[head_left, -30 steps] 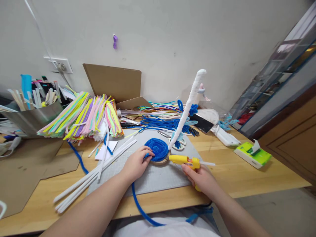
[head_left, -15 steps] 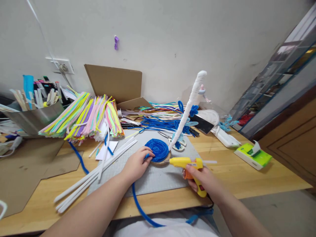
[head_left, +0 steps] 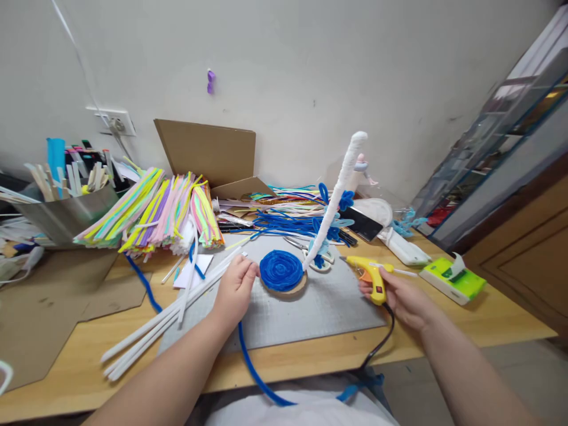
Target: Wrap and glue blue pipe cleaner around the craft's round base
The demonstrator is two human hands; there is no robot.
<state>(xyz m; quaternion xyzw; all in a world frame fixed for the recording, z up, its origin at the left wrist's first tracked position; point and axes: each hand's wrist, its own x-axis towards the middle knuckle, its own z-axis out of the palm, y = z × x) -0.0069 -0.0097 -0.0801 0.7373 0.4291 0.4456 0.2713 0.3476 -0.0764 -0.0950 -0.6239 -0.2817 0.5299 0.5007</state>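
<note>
A blue coil point(head_left: 281, 270) of fuzzy stem covers most of a round cardboard base point(head_left: 290, 293) on the grey mat point(head_left: 310, 325). From its right edge a white wrapped stalk point(head_left: 339, 192) rises, tilted right, with blue flowers point(head_left: 347, 200) beside it. My left hand point(head_left: 236, 288) is just left of the coil, its fingers pressed together; a blue stem point(head_left: 255, 376) runs from beneath it toward my lap, and what the fingertips pinch is hidden. My right hand point(head_left: 397, 293) grips a yellow glue gun point(head_left: 377, 281), nozzle pointing left, away from the coil.
White sticks point(head_left: 164, 322) lie by my left forearm. Behind are pastel stem bundles point(head_left: 151, 213), loose blue stems point(head_left: 288, 222), scissors point(head_left: 326, 257) and a phone point(head_left: 364, 223). A green tissue pack point(head_left: 452, 279) lies right; cardboard point(head_left: 44, 313) lies left. The gun's cord point(head_left: 384, 340) hangs over the table edge.
My right hand has carried the glue gun right and away from the base. My left hand has drawn back left, off the coil's edge.
</note>
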